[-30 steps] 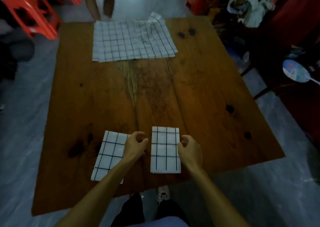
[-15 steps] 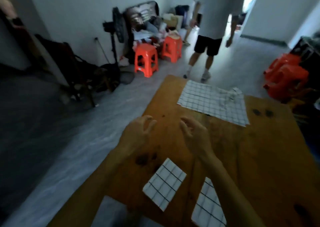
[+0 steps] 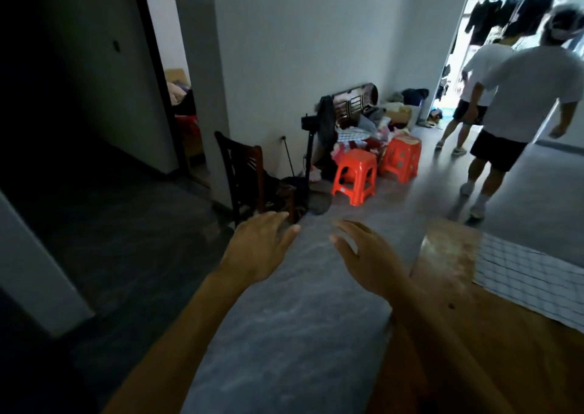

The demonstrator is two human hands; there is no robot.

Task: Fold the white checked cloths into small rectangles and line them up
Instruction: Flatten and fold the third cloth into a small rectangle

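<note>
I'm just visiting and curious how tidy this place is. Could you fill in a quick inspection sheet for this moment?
Surface: wooden table, only its left part in view.
Job's things: unfolded checked cloth lying flat on the table; folded ones out of view.
Clutter: two orange stools, dark chair, heaped belongings by the wall.
Hands: left hand and right hand open, empty, raised.
Cables: nothing seen.
Surroundings: two people near a bright doorway.
</note>
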